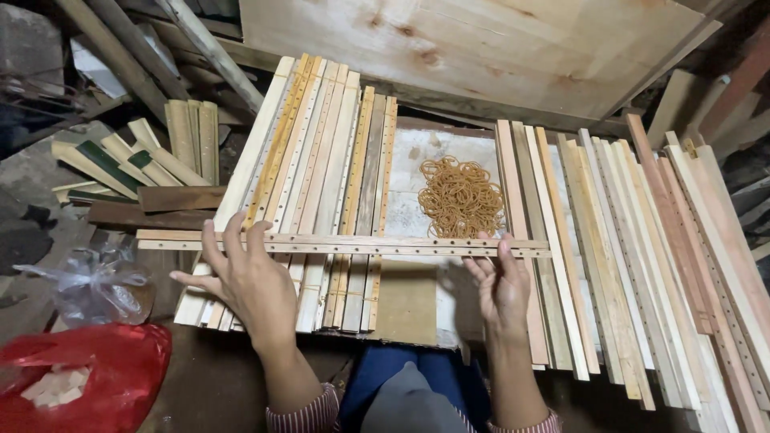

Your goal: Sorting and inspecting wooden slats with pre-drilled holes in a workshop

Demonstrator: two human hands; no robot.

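Striped cuffs (305, 413) and a blue lap sit at 6 o'clock, closest to the lens. From there both hands reach up to a pair of long drilled slats (345, 244) lying crosswise, side by side, over the work. Left hand (245, 277) is spread wide, fingers splayed, fingertips resting on the slats near their left end; it presses rather than grips. Right hand (501, 285) is open too, palm turned inward, fingertips touching the slats near the right end.

Under the slats, at 11 o'clock from the left hand, a stack of slats (321, 176) with rows of small holes runs lengthwise away from the person. At 3 o'clock a second batch of strips (626, 265) fans out toward the right edge. Between the two lots, at 12 o'clock from the right hand, a heap of rubber bands (459, 197) lies on a pale board (409, 172).

At 8 o'clock a red bag (112, 373) holds small wood blocks, with a clear bag (96, 285) just above it. Green-tipped offcuts (120, 164) lie at 10 o'clock, and a plywood sheet (481, 40) fills 12 o'clock.
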